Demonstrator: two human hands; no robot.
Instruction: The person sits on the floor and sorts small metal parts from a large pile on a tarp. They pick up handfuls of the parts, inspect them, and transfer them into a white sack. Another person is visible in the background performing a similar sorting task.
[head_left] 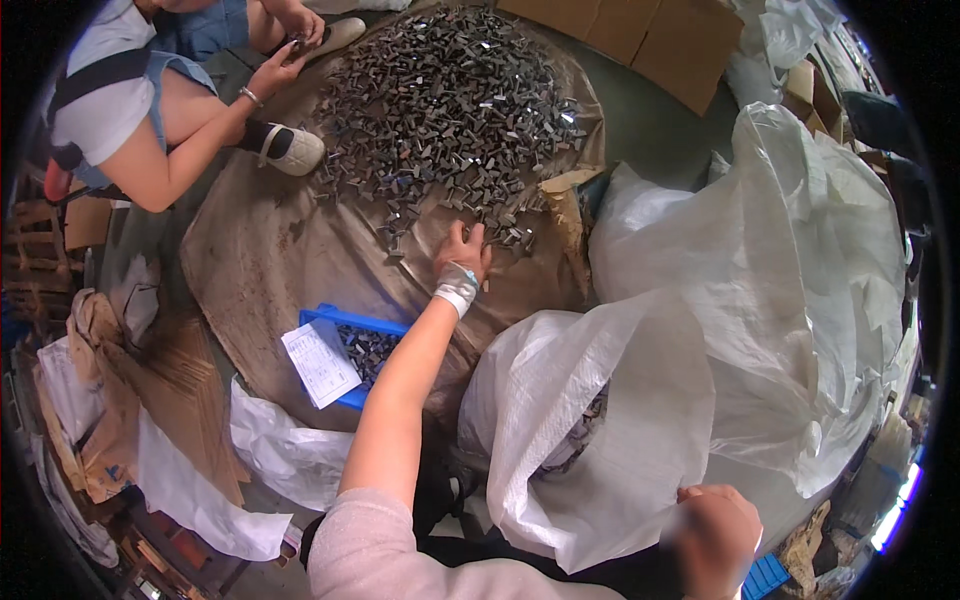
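My left hand [463, 254], with a white band round its wrist, reaches to the near edge of a large pile of small dark metal pieces [450, 110]. Its fingers are bent and apart, and nothing shows between them. The pile lies on a brown sheet [245, 235]. Down at the right, my right hand [722, 525] is closed at the rim of a white woven sack [650, 390], partly blurred. Similar small pieces [580, 430] show inside the sack's mouth. Left of my left forearm is a blue bin [352, 402] holding more pieces, with papers [321, 362] on its edge.
At the upper left a person [170, 110] sits beside the pile, both hands together at a small thing. Another big white sack [770, 270] stands at the right. Flattened cardboard [640, 40] lies at the far side, and brown paper sacks [165, 420] at the left.
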